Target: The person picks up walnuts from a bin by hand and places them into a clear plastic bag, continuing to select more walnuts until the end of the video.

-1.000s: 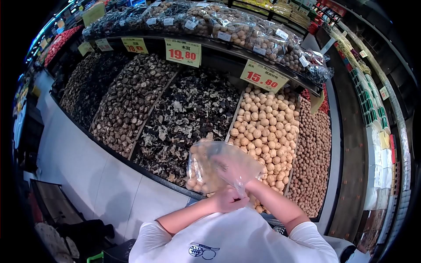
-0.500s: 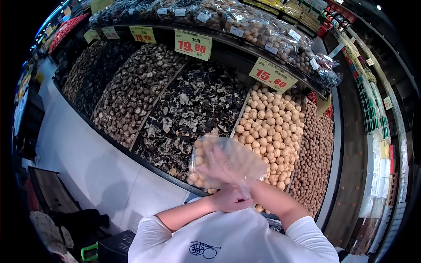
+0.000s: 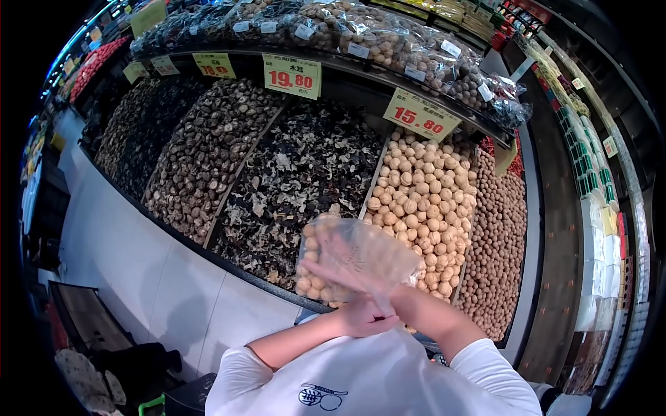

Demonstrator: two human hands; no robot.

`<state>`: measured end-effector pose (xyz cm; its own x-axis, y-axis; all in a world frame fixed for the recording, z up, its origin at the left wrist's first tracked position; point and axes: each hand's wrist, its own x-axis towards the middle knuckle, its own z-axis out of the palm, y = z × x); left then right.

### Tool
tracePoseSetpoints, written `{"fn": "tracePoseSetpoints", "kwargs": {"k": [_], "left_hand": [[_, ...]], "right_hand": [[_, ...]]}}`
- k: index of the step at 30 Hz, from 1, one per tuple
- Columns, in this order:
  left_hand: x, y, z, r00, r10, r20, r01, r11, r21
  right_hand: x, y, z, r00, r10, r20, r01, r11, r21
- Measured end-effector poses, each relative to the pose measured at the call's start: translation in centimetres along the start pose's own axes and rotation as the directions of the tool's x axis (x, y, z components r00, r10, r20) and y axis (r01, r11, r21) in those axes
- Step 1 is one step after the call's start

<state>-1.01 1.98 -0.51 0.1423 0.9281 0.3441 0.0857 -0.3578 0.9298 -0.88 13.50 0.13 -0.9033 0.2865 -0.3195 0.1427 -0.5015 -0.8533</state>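
We've got the clear plastic bag of pale round walnuts (image 3: 340,260) pretty much loaded, held up over the front edge of the slanted bulk display bin (image 3: 208,252), right where the dark wood-ear fungus compartment (image 3: 298,180) meets the loose walnut compartment (image 3: 423,201). Our left hand (image 3: 364,319) is clenched on the gathered neck under the bag, and our right hand (image 3: 350,272) lies flat and unclenched against its side. Filling looks done to us; no knot shows yet, so closing it is what's left.
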Motion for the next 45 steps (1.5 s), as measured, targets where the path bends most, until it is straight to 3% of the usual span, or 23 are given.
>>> {"fn": "tracePoseSetpoints", "kwargs": {"k": [12, 13, 14, 15, 18, 20, 22, 25, 29, 36, 38, 41, 45], "left_hand": [[-0.5, -1.0, 0.0, 0.988, -0.106, 0.11, 0.108, 0.994, -0.011], [-0.4, -0.9, -0.1, 0.988, -0.105, 0.111, 0.107, 0.994, -0.011], [-0.4, -0.9, -0.2, 0.987, -0.106, 0.118, 0.106, 0.994, 0.008], [-0.4, -0.8, -0.3, 0.986, -0.108, 0.126, 0.105, 0.994, 0.027], [-0.7, -0.6, -0.3, 0.972, -0.186, 0.14, 0.188, 0.982, 0.002], [-1.1, -1.3, 0.1, 0.975, -0.181, 0.129, 0.183, 0.983, -0.007], [-1.0, -1.2, -0.1, 0.978, -0.175, 0.115, 0.178, 0.984, -0.017], [-1.0, -0.9, -0.2, 0.974, -0.196, 0.117, 0.204, 0.977, -0.063], [-0.9, -1.4, 0.1, 0.987, -0.146, 0.072, 0.15, 0.987, -0.053], [-0.7, -1.7, 0.0, 0.997, -0.052, 0.062, 0.057, 0.995, -0.076], [-0.6, -1.8, 0.0, 0.997, -0.052, 0.06, 0.056, 0.996, -0.073], [-0.5, -1.5, -0.1, 0.997, -0.055, 0.055, 0.059, 0.995, -0.075], [-0.4, -1.3, -0.2, 0.997, -0.065, 0.042, 0.067, 0.995, -0.069]], "right_hand": [[0.5, 1.0, 0.0, 0.991, 0.053, -0.12, -0.057, 0.998, -0.028], [0.4, 1.4, -0.1, 0.985, -0.157, -0.069, 0.114, 0.9, -0.422], [0.4, 1.7, -0.2, 0.944, -0.326, 0.06, 0.263, 0.627, -0.733], [0.6, 1.8, -0.5, 0.943, -0.328, 0.061, 0.265, 0.627, -0.733], [1.2, 1.9, -1.5, 0.993, -0.103, 0.051, 0.115, 0.896, -0.429], [1.6, 2.1, -2.1, 0.994, 0.047, 0.095, -0.028, 0.981, -0.194], [1.8, 3.2, -2.4, 0.992, 0.077, 0.103, -0.079, 0.997, 0.013], [2.2, 5.3, -3.1, 0.991, 0.053, 0.123, -0.095, 0.922, 0.375], [2.7, 9.1, -4.1, 0.988, -0.023, 0.154, -0.097, 0.685, 0.722], [2.6, 8.9, -4.2, 0.96, -0.143, 0.24, -0.132, 0.523, 0.842], [2.1, 8.1, -3.3, 0.991, -0.088, 0.103, -0.056, 0.426, 0.903], [3.6, 10.8, -4.7, 0.995, -0.099, 0.02, 0.037, 0.539, 0.841], [3.7, 10.2, -4.6, 1.0, -0.012, -0.015, 0.019, 0.574, 0.819]]}}
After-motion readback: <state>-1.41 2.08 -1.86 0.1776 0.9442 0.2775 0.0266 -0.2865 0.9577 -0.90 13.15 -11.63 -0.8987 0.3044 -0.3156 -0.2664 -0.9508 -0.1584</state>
